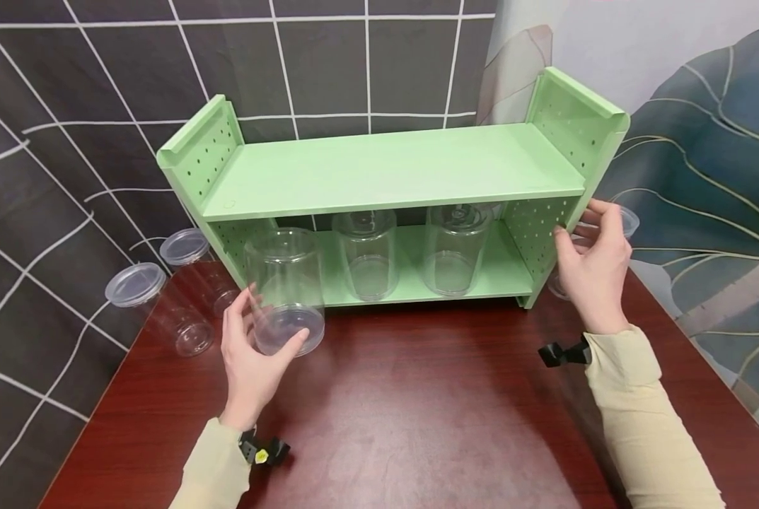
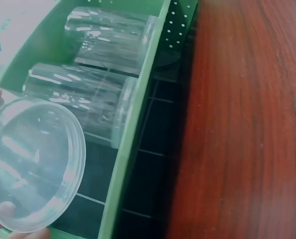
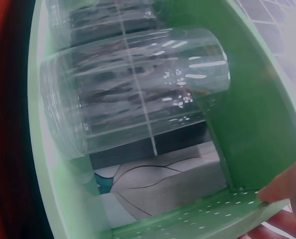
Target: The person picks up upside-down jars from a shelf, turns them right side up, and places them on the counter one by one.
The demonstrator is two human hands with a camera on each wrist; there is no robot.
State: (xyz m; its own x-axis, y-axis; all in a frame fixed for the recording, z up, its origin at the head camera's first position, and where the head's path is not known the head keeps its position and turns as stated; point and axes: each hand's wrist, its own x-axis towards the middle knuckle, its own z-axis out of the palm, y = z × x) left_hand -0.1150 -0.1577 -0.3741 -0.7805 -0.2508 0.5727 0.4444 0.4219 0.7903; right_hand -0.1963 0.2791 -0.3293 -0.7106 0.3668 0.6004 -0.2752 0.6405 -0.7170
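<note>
Gripping jar (image 1: 285, 272), long axis upright, lid (image 1: 290, 331) down: left fingers (image 1: 238, 302); gripping shelf (image 1: 392, 166): right fingers (image 1: 600, 207)

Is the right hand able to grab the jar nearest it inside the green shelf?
Probably, if the right hand lets go of the side wall: the green shelf is open at the front, with nothing in front of that jar.
</note>
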